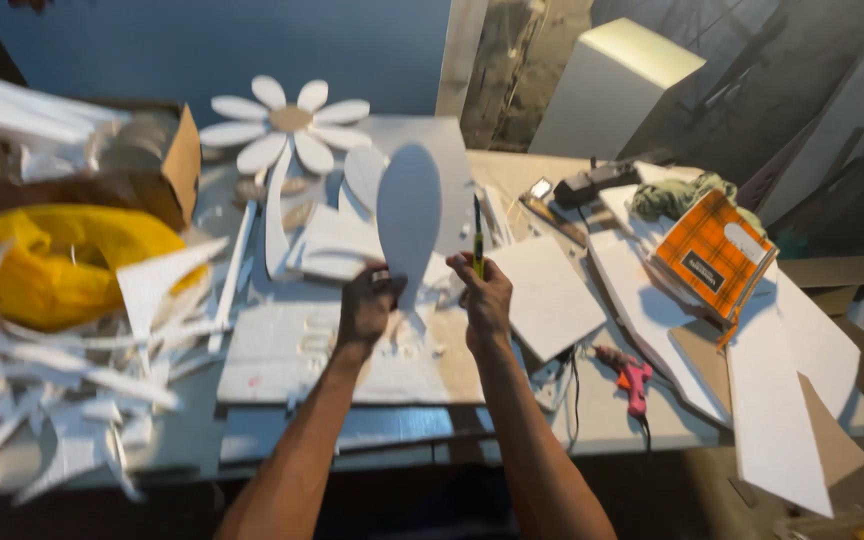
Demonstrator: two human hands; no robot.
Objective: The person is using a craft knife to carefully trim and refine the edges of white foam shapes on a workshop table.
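My left hand [367, 305] grips the narrow lower end of a white foam petal shape [408, 215] and holds it upright above the table. My right hand [482, 290] is closed on a slim yellow-green cutter [477, 235] that points up, right beside the petal's right edge. Under both hands lies a flat foam cutting board [282, 350] strewn with small white offcuts. A finished white foam daisy with a brown centre [287, 122] lies at the back of the table.
A heap of white foam scraps [62, 400] and a yellow cloth [62, 255] fill the left side. A cardboard box [167, 165] stands behind them. To the right are foam sheets [547, 295], a pink glue gun [634, 378] and an orange plaid box [714, 255].
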